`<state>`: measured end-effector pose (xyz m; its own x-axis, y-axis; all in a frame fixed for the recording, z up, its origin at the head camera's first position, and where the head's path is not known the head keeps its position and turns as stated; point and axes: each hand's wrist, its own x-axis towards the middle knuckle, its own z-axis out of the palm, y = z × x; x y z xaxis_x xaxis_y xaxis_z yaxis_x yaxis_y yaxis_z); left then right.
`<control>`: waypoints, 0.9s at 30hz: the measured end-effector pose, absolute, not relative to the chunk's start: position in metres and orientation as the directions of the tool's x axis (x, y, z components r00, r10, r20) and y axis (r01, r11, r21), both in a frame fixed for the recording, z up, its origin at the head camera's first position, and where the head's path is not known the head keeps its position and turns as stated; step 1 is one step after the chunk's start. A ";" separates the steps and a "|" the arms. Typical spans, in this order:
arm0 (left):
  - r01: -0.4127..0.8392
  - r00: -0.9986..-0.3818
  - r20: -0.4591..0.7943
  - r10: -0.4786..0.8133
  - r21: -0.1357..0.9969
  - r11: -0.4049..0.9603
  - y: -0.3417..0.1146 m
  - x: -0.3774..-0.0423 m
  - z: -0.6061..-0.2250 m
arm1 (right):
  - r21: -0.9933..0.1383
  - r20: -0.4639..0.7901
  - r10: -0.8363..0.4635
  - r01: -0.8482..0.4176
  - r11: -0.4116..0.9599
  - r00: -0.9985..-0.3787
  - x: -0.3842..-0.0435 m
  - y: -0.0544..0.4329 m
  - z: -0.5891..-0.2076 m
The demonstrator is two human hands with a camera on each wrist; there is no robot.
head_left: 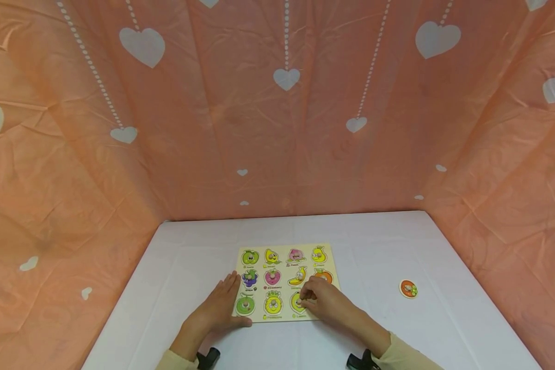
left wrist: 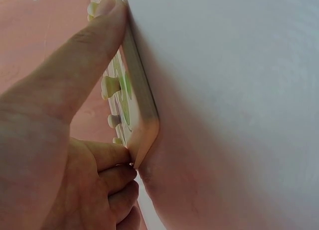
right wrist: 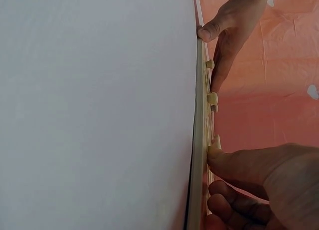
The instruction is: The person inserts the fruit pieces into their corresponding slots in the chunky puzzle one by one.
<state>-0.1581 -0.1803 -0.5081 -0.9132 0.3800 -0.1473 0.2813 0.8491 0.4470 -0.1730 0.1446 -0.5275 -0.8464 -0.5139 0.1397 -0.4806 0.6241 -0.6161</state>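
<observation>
A cream wooden fruit puzzle board (head_left: pixel 284 294) lies flat on the table, its knobbed fruit pieces sitting in rows. Along its left edge rests my left hand (head_left: pixel 217 303), fingers stretched out and thumb (left wrist: pixel 107 13) against the front edge. My right hand (head_left: pixel 328 303) is over the front right part, thumb and fingers pinching the knob of the yellow lemon piece (head_left: pixel 295 303). In the right wrist view, the thumb (right wrist: pixel 224 162) presses on that pale knob. The hand hides the board's front right corner and part of the orange piece (head_left: pixel 322 274).
A loose round orange-red piece (head_left: pixel 408 289) with green on it and a knob lies on the white tabletop (head_left: pixel 374 246), right of the board. Orange cloth (head_left: pixel 259 128) with white hearts hangs behind and at both sides.
</observation>
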 end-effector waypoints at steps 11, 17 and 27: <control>0.285 -0.913 -0.146 0.382 0.441 0.851 -0.182 -0.159 -0.510 | -0.622 0.123 -0.494 -0.455 0.638 -0.861 -0.171 0.151 -0.526; 0.280 -0.912 -0.151 0.381 0.447 0.850 -0.182 -0.159 -0.509 | -0.642 0.153 -0.467 -0.447 0.623 -0.871 -0.168 0.159 -0.522; 0.281 -0.915 -0.150 0.375 0.433 0.857 -0.182 -0.161 -0.516 | -0.669 0.184 -0.383 -0.400 0.627 -0.905 -0.168 0.179 -0.520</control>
<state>-0.1607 -0.1820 -0.5163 -0.9146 0.3754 -0.1503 0.2806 0.8568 0.4326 -0.1682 0.1794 -0.5203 -0.9055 -0.3825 0.1838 -0.4004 0.6266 -0.6686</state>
